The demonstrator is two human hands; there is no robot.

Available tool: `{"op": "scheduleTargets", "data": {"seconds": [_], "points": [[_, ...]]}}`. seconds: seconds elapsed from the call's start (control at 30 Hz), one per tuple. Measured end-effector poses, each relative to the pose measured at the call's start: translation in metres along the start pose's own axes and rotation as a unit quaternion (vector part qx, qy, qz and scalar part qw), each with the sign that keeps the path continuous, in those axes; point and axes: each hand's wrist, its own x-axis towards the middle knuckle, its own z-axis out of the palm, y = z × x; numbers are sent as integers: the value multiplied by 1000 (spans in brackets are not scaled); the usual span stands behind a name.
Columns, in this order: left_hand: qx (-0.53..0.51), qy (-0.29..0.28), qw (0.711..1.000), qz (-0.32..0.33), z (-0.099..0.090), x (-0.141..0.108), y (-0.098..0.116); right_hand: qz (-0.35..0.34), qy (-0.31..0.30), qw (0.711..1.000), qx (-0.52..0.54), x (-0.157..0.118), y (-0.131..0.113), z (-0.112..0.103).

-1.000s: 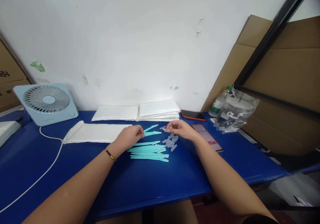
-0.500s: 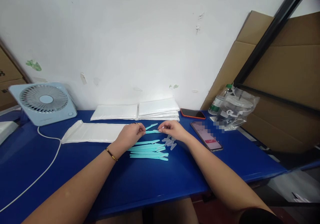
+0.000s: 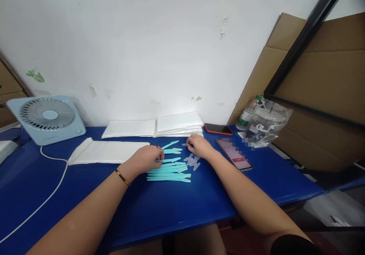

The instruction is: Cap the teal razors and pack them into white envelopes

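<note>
Several turquoise eyebrow razors (image 3: 171, 176) lie side by side on the blue table, their handles pointing left. My left hand (image 3: 148, 159) is closed over the handle end of a single eyebrow razor (image 3: 172, 160) just above that group; the fingertips are partly hidden. Two more razors (image 3: 173, 151) rest close together beyond it, and another razor (image 3: 171, 144) lies at a slant. My right hand (image 3: 198, 145) pinches a small translucent blade cap (image 3: 184, 144) to the right of the razors. Below this hand is a loose pile of similar caps (image 3: 192, 160).
A flat white padded bag (image 3: 105, 151) lies at left, with stacked white bags (image 3: 179, 124) against the wall. Right of my hands are a phone (image 3: 235, 156), a red-edged phone (image 3: 218, 129), a bottle (image 3: 246, 116) and a bagged cup (image 3: 266, 124). A fan (image 3: 49, 115) stands far left.
The razor that both hands held is now down beside another one. My left hand has moved down and left to a nearer razor; my right hand has shifted right, to a cap.
</note>
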Motion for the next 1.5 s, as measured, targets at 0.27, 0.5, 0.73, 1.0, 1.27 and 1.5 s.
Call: {"op": "scheduleTargets", "data": {"seconds": [0.27,0.5,0.73,1.0,1.27,1.5], "points": [[-29,56,998,-14,-3,-2,-6,97,56,956,269,-9,6,-11],[-54,78,995,-26,-9,-2,-8,65,42,896,437,-16,-7,-21],[-78,69,994,-16,-6,-1,-5,44,36,905,421,-14,-25,-14],[-71,81,993,-53,-1,3,-5,30,28,953,300,-15,-10,-21],[-99,-14,995,12,-2,-2,3,57,-79,980,176,-23,36,-20],[-112,-32,993,-36,-2,-4,8,95,-58,966,234,-22,26,-22]]}}
